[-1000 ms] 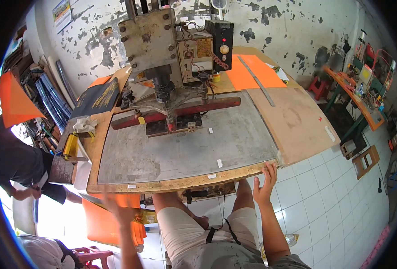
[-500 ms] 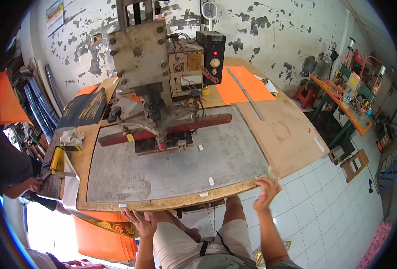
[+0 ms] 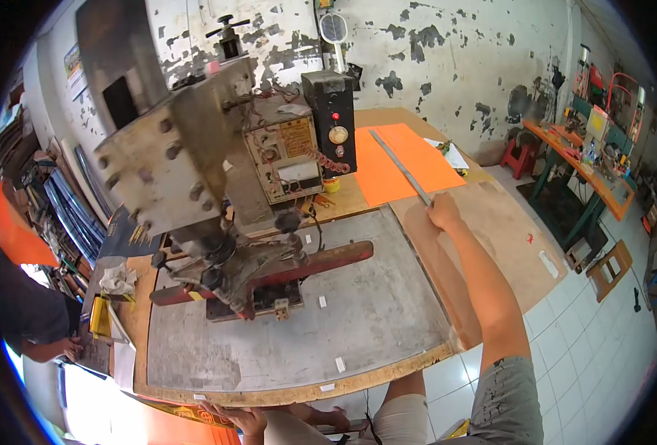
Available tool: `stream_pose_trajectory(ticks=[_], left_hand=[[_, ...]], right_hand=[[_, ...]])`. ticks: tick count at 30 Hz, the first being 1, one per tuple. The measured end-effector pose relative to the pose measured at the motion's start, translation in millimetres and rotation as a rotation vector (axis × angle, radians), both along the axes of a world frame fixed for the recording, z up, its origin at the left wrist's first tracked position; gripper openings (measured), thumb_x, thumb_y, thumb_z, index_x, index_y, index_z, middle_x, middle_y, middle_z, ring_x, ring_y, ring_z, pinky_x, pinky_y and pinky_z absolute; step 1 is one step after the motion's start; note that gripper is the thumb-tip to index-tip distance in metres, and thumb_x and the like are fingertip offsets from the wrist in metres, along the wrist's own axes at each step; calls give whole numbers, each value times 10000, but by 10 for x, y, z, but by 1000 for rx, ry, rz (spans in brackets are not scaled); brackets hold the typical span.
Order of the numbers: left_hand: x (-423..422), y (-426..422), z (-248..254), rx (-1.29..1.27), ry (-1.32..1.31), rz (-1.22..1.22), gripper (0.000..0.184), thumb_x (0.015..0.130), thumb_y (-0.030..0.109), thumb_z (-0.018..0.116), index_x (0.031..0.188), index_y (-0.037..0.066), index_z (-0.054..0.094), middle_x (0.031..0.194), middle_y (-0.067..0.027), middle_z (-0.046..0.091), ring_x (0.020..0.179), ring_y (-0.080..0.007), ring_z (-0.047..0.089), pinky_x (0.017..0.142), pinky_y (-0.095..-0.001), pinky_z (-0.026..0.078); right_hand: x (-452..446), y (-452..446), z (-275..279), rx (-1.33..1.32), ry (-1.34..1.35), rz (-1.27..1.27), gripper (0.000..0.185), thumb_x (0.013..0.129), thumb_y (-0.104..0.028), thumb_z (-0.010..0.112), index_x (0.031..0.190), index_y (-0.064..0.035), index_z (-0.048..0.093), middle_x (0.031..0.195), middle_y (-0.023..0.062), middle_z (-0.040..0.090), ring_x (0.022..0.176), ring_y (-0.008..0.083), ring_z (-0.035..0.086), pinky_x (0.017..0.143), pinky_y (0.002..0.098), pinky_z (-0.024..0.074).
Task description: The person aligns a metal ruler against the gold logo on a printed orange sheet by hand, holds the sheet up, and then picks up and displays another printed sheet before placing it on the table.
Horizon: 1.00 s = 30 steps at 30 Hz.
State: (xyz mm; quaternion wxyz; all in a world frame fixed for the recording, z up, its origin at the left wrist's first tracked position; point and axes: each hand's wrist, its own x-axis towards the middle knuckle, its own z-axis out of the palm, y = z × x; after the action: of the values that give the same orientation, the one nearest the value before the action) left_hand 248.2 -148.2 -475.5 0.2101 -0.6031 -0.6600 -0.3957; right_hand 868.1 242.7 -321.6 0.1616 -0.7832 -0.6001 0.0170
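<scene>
**Right hand on the metal strip, left hand at the front edge**

Head view. Your right hand [image 3: 443, 211] is closed around the near end of a long, narrow gray metal strip [image 3: 401, 167]; thumb and fingers are together, clamped on it. The strip lies slantwise across a flat, bright orange sheet [image 3: 399, 174], its far end near the sheet's far edge and its near end reaching past the sheet to your grip. Your right forearm passes over a smooth light-brown board [image 3: 517, 241], which sits beside the large gray metal plate [image 3: 299, 348] on the surface.

Your left hand [image 3: 243, 417] is low at the plate's front wooden border [image 3: 269, 395], fingers extended and slightly apart, nothing seen in their grip. Whether the palm touches the wood: cannot tell. Below that border, near the left hand, part of a stack of orange sheets with gold print [image 3: 187, 424] shows.

Over the plate stands a worn gray metal press [image 3: 172, 170] with a red crossbar [image 3: 317, 263]. Small white rectangular pieces, one of them [image 3: 340, 364] near the front border, are spaced apart on plate and border. Behind, a black box with a red light and a round dial [image 3: 330, 126] stands beside the orange sheet. At far left, a co-worker's hand [image 3: 69, 348] is near a yellow roll [image 3: 100, 317].
</scene>
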Motion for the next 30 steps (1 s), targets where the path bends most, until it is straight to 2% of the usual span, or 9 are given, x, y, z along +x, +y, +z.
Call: stream_pose_trajectory(ticks=[2, 6, 7, 9, 11, 17, 26, 28, 30], left_hand=[[48, 18, -108, -21, -60, 29, 968, 957, 484, 479, 1547, 21, -134, 1591, -309, -95, 1469, -523, -86, 1156, -675, 32], [-50, -28, -475, -30, 41, 66, 889, 938, 521, 530, 1545, 57, 76, 1486, -260, 188, 1331, -443, 202, 1009, -621, 228], [-112, -44, -583, -39, 99, 76, 872, 934, 531, 543, 1544, 65, 128, 1460, -248, 258, 1297, -423, 274, 972, -608, 277], [-374, -112, -915, -86, 289, 102, 844, 924, 549, 568, 1543, 83, 233, 1407, -224, 399, 1228, -383, 418, 899, -581, 375], [-819, -245, -1462, -194, 698, 144, 823, 915, 567, 594, 1542, 101, 338, 1355, -200, 540, 1159, -343, 562, 826, -554, 472], [-273, -48, -963, -164, 597, 118, 840, 918, 564, 583, 1541, 97, 269, 1384, -212, 450, 1198, -366, 474, 866, -572, 413], [-129, 101, -716, -103, 462, 120, 878, 923, 557, 563, 1540, 90, 146, 1437, -235, 287, 1268, -406, 314, 940, -605, 306], [-130, 76, -732, -93, 424, 110, 888, 925, 555, 559, 1539, 89, 118, 1449, -240, 251, 1284, -415, 278, 956, -612, 282], [-129, 109, -705, -79, 388, 95, 899, 926, 554, 555, 1539, 88, 91, 1461, -244, 215, 1299, -424, 243, 973, -620, 259]], right_hand=[[107, 98, -128, 82, -58, -84, 422, 865, -284, 681, 1182, -10, 631, 1107, 285, 619, 1084, 425, 603, 939, 468, 502], [622, 63, -140, 409, 108, 31, 302, 863, -155, 664, 1122, 0, 650, 1019, 234, 622, 1023, 375, 620, 862, 454, 514], [716, -51, 47, 358, 177, 7, 319, 866, -144, 662, 1149, 1, 647, 1059, 227, 598, 989, 362, 614, 847, 442, 505], [963, -155, 185, 384, 183, -7, 348, 870, -134, 663, 1189, 2, 640, 1111, 217, 560, 942, 345, 603, 827, 428, 490], [1342, -222, 81, 537, 61, 20, 371, 871, -136, 668, 1214, 1, 633, 1133, 210, 531, 915, 336, 592, 819, 421, 479], [1838, -242, -182, 352, 45, -159, 373, 878, -186, 673, 1204, -8, 640, 1113, 208, 540, 971, 353, 602, 877, 410, 490], [1359, -202, 16, 187, -233, -324, 434, 886, -297, 670, 1263, -87, 623, 1289, 199, 544, 1261, 352, 482, 1054, 492, 378], [1187, -84, 80, 178, -369, -103, 504, 875, -364, 667, 1258, -39, 626, 1350, 200, 516, 1276, 368, 468, 1042, 491, 395], [762, 31, 200, 284, -244, 209, 553, 866, -320, 677, 1321, -23, 572, 1400, 175, 519, 1322, 333, 456, 1096, 445, 375]])
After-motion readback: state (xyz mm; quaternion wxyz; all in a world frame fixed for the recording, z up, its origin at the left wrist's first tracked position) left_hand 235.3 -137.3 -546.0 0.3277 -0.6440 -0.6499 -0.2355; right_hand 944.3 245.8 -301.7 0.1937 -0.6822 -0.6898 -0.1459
